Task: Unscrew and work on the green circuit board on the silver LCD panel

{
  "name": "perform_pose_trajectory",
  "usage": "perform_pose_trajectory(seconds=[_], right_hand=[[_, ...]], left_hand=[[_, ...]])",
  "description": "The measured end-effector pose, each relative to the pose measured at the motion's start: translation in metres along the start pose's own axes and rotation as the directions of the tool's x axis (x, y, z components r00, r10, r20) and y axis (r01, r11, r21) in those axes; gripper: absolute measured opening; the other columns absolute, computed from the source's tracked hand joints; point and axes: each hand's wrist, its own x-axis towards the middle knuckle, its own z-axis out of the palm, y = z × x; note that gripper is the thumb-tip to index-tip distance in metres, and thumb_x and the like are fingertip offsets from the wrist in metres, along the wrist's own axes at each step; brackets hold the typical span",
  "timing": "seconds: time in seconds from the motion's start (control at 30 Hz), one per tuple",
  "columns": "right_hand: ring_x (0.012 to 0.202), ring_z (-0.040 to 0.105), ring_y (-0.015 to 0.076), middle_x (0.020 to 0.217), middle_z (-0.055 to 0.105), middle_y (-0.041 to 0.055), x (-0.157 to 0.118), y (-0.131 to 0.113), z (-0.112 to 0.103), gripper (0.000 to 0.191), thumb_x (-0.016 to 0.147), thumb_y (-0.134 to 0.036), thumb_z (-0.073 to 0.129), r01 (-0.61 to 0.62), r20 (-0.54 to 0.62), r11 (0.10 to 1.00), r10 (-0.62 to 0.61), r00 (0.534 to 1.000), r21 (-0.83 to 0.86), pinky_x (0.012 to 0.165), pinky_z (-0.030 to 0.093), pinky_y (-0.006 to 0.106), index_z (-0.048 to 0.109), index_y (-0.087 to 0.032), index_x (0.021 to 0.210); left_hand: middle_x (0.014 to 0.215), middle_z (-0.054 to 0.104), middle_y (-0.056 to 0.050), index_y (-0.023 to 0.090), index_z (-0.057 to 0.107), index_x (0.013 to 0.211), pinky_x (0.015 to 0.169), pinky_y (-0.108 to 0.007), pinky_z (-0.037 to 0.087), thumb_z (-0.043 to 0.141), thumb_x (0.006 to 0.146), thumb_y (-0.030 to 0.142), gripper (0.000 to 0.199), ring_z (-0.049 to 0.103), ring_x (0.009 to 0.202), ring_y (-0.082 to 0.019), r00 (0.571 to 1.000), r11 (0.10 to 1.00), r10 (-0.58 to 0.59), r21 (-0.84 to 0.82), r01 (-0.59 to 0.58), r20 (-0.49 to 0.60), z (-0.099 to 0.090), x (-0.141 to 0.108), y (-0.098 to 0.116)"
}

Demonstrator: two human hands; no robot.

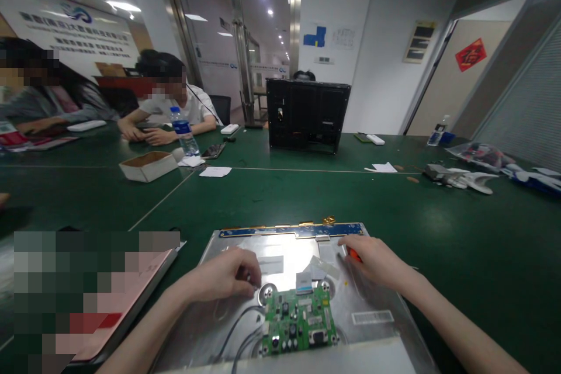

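A silver metal panel lies on the green table, with a green circuit board on its near middle part and a blue strip board along its far edge. Dark cables run from the green board's left side. My left hand is over the panel's left part, fingers curled; what they hold, if anything, is too small to name. My right hand is at the panel's upper right, wrapped round an orange-handled tool. A ribbon cable is attached at the green board's far edge.
A black monitor frame stands across the table. A white box and a water bottle are at far left. A pink device lies left of my forearm. Two people sit at left; bags and tools lie at right.
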Motion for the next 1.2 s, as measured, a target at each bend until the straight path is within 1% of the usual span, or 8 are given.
perform_pose_trajectory(seconds=[0.2, 0.43, 0.57, 0.7, 0.8, 0.93, 1.07, 1.2], right_hand=[[0.099, 0.063, 0.0212, 0.117, 0.063, 0.0083, 0.008, -0.001, 0.012, 0.029, 0.095, -0.034, 0.059, 0.007, 0.049, 0.999, -0.006, 0.999, -0.032, 0.085, 0.054, 0.043, 0.061, -0.016, 0.117], [0.097, 0.063, 0.0206, 0.114, 0.063, 0.0078, 0.004, -0.011, 0.010, 0.027, 0.095, -0.034, 0.059, 0.016, 0.076, 0.999, -0.013, 0.997, -0.046, 0.084, 0.054, 0.042, 0.061, -0.016, 0.115], [0.095, 0.064, 0.0198, 0.112, 0.064, 0.0074, 0.002, -0.015, 0.009, 0.026, 0.095, -0.034, 0.059, 0.043, 0.095, 0.998, -0.040, 0.995, -0.035, 0.082, 0.055, 0.041, 0.062, -0.016, 0.114], [0.095, 0.064, 0.0199, 0.113, 0.064, 0.0075, 0.004, -0.016, 0.010, 0.027, 0.095, -0.034, 0.059, 0.066, 0.099, 0.997, -0.060, 0.993, -0.050, 0.082, 0.055, 0.041, 0.061, -0.016, 0.115], [0.096, 0.064, 0.0203, 0.114, 0.063, 0.0078, 0.012, -0.025, 0.009, 0.028, 0.095, -0.034, 0.059, 0.107, 0.108, 0.992, -0.099, 0.989, -0.068, 0.082, 0.054, 0.041, 0.061, -0.016, 0.116], [0.098, 0.063, 0.0207, 0.117, 0.063, 0.0082, 0.035, -0.055, 0.002, 0.029, 0.095, -0.034, 0.059, 0.208, 0.141, 0.976, -0.196, 0.970, -0.069, 0.083, 0.054, 0.042, 0.061, -0.017, 0.118], [0.101, 0.063, 0.0217, 0.120, 0.061, 0.0088, 0.066, -0.087, 0.002, 0.030, 0.095, -0.034, 0.059, 0.310, 0.170, 0.950, -0.299, 0.939, -0.040, 0.085, 0.054, 0.043, 0.060, -0.017, 0.120], [0.102, 0.062, 0.0222, 0.121, 0.061, 0.0092, 0.088, -0.100, 0.013, 0.031, 0.095, -0.035, 0.059, 0.371, 0.192, 0.928, -0.365, 0.911, 0.005, 0.086, 0.053, 0.044, 0.059, -0.017, 0.121]], left_hand=[[0.077, 0.067, -0.002, 0.019, 0.075, 0.078, 0.062, -0.026, 0.040, 0.064, 0.075, 0.027, 0.014, 0.057, 0.071, -0.018, 0.998, 0.999, 0.049, -0.012, -0.050, -0.032, 0.004, 0.004, -0.001], [0.078, 0.068, -0.004, 0.019, 0.070, 0.079, 0.066, -0.028, 0.041, 0.056, 0.082, 0.025, 0.016, 0.057, 0.071, -0.018, 0.974, 0.994, 0.092, 0.082, -0.076, -0.207, 0.016, 0.015, -0.001], [0.083, 0.069, -0.004, 0.020, 0.069, 0.084, 0.068, -0.029, 0.043, 0.054, 0.082, 0.022, 0.015, 0.058, 0.073, -0.019, 0.958, 0.989, 0.128, 0.106, -0.103, -0.258, 0.023, 0.018, -0.001], [0.084, 0.068, -0.004, 0.019, 0.069, 0.088, 0.067, -0.029, 0.043, 0.056, 0.084, 0.030, 0.017, 0.058, 0.073, -0.019, 0.958, 0.996, 0.073, 0.072, -0.055, -0.277, 0.015, 0.014, -0.001], [0.082, 0.067, -0.004, 0.018, 0.067, 0.081, 0.068, -0.030, 0.044, 0.056, 0.083, 0.035, 0.020, 0.058, 0.075, -0.019, 0.959, 0.999, 0.033, 0.014, -0.031, -0.282, 0.003, 0.007, -0.001], [0.077, 0.065, -0.002, 0.018, 0.067, 0.075, 0.068, -0.029, 0.043, 0.063, 0.075, 0.032, 0.015, 0.057, 0.073, -0.019, 0.984, 0.996, 0.025, -0.075, -0.038, -0.174, -0.006, -0.002, 0.001], [0.074, 0.063, 0.000, 0.018, 0.068, 0.076, 0.061, -0.027, 0.043, 0.067, 0.070, 0.026, 0.010, 0.057, 0.069, -0.017, 0.998, 0.984, 0.058, -0.173, -0.051, 0.033, 0.001, -0.007, 0.004], [0.078, 0.063, 0.000, 0.018, 0.070, 0.078, 0.060, -0.025, 0.043, 0.070, 0.067, 0.024, 0.012, 0.058, 0.069, -0.017, 0.993, 0.980, 0.059, -0.195, -0.038, 0.100, 0.009, -0.009, 0.006]])
